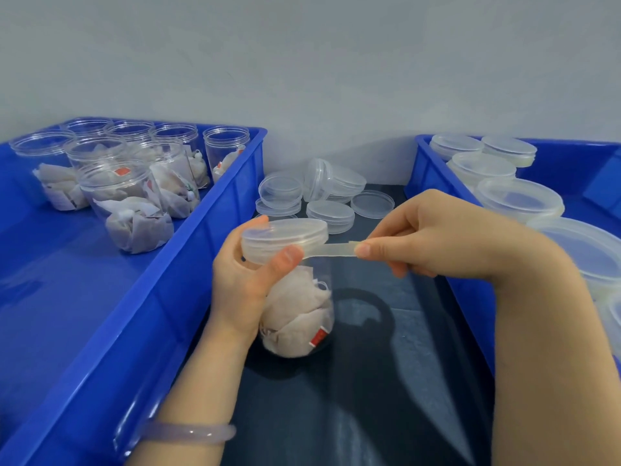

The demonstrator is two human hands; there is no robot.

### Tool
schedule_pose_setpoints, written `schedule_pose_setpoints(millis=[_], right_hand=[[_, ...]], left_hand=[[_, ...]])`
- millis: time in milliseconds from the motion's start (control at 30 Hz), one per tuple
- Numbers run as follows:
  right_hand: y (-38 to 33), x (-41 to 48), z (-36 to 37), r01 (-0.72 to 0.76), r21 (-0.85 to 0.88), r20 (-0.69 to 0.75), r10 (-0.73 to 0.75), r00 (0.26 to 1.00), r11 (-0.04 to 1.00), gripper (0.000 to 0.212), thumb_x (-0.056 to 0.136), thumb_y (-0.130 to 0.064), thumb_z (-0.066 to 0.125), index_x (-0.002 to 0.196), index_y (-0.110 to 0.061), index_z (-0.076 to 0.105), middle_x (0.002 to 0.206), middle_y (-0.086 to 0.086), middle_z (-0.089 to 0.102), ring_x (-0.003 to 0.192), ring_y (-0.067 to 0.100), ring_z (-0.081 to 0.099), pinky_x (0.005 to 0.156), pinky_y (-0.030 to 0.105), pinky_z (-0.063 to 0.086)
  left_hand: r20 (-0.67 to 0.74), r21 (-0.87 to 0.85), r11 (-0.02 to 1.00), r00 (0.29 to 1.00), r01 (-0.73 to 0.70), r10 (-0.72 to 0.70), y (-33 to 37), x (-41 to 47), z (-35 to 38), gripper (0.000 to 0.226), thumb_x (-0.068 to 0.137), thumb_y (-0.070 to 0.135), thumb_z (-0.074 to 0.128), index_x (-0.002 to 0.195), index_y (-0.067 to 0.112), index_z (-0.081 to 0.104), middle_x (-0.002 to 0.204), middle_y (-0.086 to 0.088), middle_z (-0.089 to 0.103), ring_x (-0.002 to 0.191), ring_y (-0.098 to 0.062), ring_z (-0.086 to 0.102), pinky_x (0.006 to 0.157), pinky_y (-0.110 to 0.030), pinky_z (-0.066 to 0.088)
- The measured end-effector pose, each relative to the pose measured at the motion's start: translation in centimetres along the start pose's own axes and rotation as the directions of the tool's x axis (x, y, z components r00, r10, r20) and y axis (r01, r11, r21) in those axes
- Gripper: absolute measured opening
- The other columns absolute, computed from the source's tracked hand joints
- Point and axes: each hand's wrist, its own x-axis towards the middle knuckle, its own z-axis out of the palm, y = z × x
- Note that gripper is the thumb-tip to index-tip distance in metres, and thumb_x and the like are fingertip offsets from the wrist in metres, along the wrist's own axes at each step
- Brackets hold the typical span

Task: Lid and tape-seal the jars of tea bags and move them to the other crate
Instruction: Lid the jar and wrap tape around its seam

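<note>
My left hand [245, 284] grips a clear jar of tea bags [295, 317] above the dark table, thumb pressed on the rim of its translucent lid [285, 238]. A strip of clear tape [332, 249] runs from under that thumb to the right. My right hand [426, 240] pinches the strip's free end between thumb and fingers. The left blue crate [188, 264] holds several open jars of tea bags [134, 203]. The right blue crate [433, 169] holds several lidded jars [519, 198].
Several loose translucent lids [331, 211] lie on the dark table [369, 381] between the crates, behind the held jar. A grey wall stands right behind the table. A pale bangle [191, 432] circles my left wrist.
</note>
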Motion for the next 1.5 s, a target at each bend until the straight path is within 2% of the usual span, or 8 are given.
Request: schedule_pose_setpoints(millis=[133, 533, 667, 800, 967, 1133, 1367, 1500], right_hand=[[-0.4, 0.7, 0.6, 0.008, 0.001, -0.027, -0.008, 1.000, 1.000, 0.043, 0.074, -0.057, 0.064, 0.075, -0.015, 0.074, 0.080, 0.015, 0.067, 0.049, 0.010, 0.042, 0.055, 0.025, 0.039], [0.1, 1.1, 1.1, -0.018, 0.113, 0.104, 0.006, 0.995, 0.993, 0.031, 0.081, -0.046, 0.064, 0.086, -0.016, 0.072, 0.071, -0.011, 0.073, 0.054, 0.005, 0.066, 0.046, 0.013, 0.045], [0.7, 0.8, 1.0, -0.037, 0.141, 0.109, 0.022, 0.994, 0.989, 0.036, 0.071, -0.052, 0.067, 0.077, -0.017, 0.073, 0.074, -0.006, 0.074, 0.051, 0.010, 0.060, 0.045, 0.017, 0.042], [0.3, 0.9, 1.1, -0.038, 0.122, 0.047, 0.032, 0.998, 0.992, 0.044, 0.060, -0.054, 0.070, 0.080, -0.014, 0.072, 0.075, 0.003, 0.074, 0.051, 0.012, 0.057, 0.042, 0.017, 0.039], [-0.9, 1.2, 1.6, 0.049, -0.028, -0.073, -0.051, 0.996, 0.998, 0.053, 0.070, -0.045, 0.074, 0.094, 0.001, 0.066, 0.070, 0.009, 0.072, 0.048, 0.011, 0.059, 0.061, 0.031, 0.054], [-1.5, -0.1, 1.1, 0.053, 0.138, 0.085, -0.065, 0.994, 0.989, 0.054, 0.058, -0.050, 0.074, 0.102, -0.020, 0.063, 0.062, -0.005, 0.070, 0.043, 0.006, 0.055, 0.043, 0.010, 0.039], [-0.8, 0.2, 0.8, 0.109, 0.159, -0.149, -0.086, 0.985, 0.981, 0.059, 0.034, -0.068, 0.067, 0.072, -0.023, 0.069, 0.051, -0.003, 0.065, 0.037, 0.000, 0.043, 0.039, 0.008, 0.034], [0.2, 0.4, 0.7, 0.239, 0.309, -0.170, -0.194, 0.966, 0.921, 0.042, 0.057, -0.055, 0.081, 0.065, -0.016, 0.070, 0.049, -0.006, 0.051, 0.046, 0.002, 0.042, 0.045, 0.010, 0.034]], left_hand=[[0.091, -0.059, 0.996, 0.994, 0.065, -0.059, 0.2, -0.3, -0.2, 0.105, 0.032, 0.066, 0.087, 0.114, 0.007, 0.059, 0.098, -0.008, 0.066, 0.094, -0.030, 0.062, 0.085, -0.051, 0.049], [0.189, -0.095, 0.982, 0.972, 0.161, -0.141, 0.1, -0.9, 0.2, 0.103, 0.031, 0.065, 0.088, 0.117, 0.016, 0.059, 0.102, -0.003, 0.070, 0.101, -0.026, 0.066, 0.088, -0.047, 0.052], [0.154, -0.018, 0.998, 0.986, 0.068, -0.064, 0.8, -1.0, 0.5, 0.115, 0.032, 0.065, 0.087, 0.126, 0.009, 0.053, 0.101, 0.007, 0.072, 0.103, -0.009, 0.066, 0.081, -0.022, 0.053], [0.196, 0.131, 0.991, 0.981, -0.037, 0.010, 1.9, -1.0, 0.3, 0.073, 0.049, 0.045, 0.078, 0.116, 0.022, 0.058, 0.100, 0.017, 0.071, 0.098, 0.000, 0.065, 0.075, -0.010, 0.049], [0.094, 0.324, 0.944, 0.995, -0.062, 0.033, 2.2, -1.4, 1.3, 0.085, 0.024, 0.058, 0.088, 0.097, 0.041, 0.049, 0.092, 0.045, 0.058, 0.087, 0.024, 0.054, 0.065, 0.003, 0.039], [0.035, 0.225, 0.974, 0.998, 0.041, -0.051, 2.0, -0.4, -0.1, 0.093, 0.031, 0.054, 0.078, 0.117, 0.026, 0.053, 0.108, 0.013, 0.065, 0.096, 0.003, 0.063, 0.077, -0.015, 0.050], [0.178, 0.051, 0.980, 0.964, 0.194, -0.200, 1.9, -0.6, -0.3, 0.080, 0.032, 0.048, 0.082, 0.105, 0.019, 0.064, 0.090, -0.001, 0.073, 0.082, -0.018, 0.069, 0.067, -0.029, 0.056], [0.315, -0.138, 0.913, 0.891, 0.384, -0.327, 1.9, -0.4, -0.9, 0.082, 0.025, 0.059, 0.088, 0.089, 0.010, 0.076, 0.090, -0.017, 0.070, 0.078, -0.026, 0.068, 0.065, -0.034, 0.057]])
